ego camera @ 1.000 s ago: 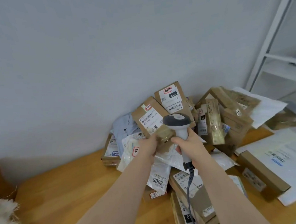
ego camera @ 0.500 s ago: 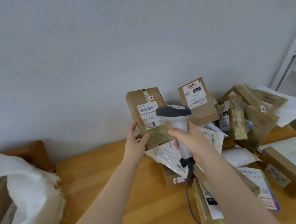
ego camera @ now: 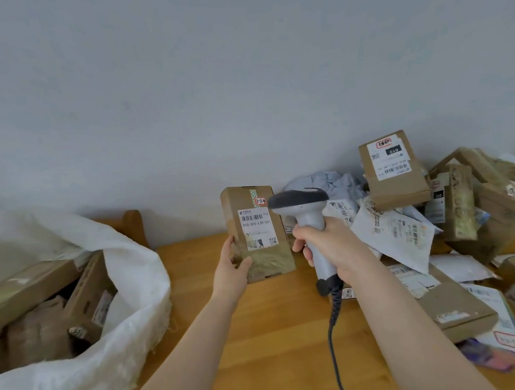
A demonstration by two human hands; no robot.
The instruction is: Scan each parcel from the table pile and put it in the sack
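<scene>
Here, parcel labelled 010-010-L30-551, scanner beside

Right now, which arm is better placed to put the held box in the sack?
Left. The left grip holds the cardboard box, and the white sack lies open on that side. The right grip holds the scanner by the parcel pile.

Soft, diffuse light fills the frame, flattening the pale wall and leaving only faint shadows under the pile at the table's far right. The label on the box reads sharp beside the scanner. The pile's right side smears into blur, and the wide lens bows the sack at left.
</scene>
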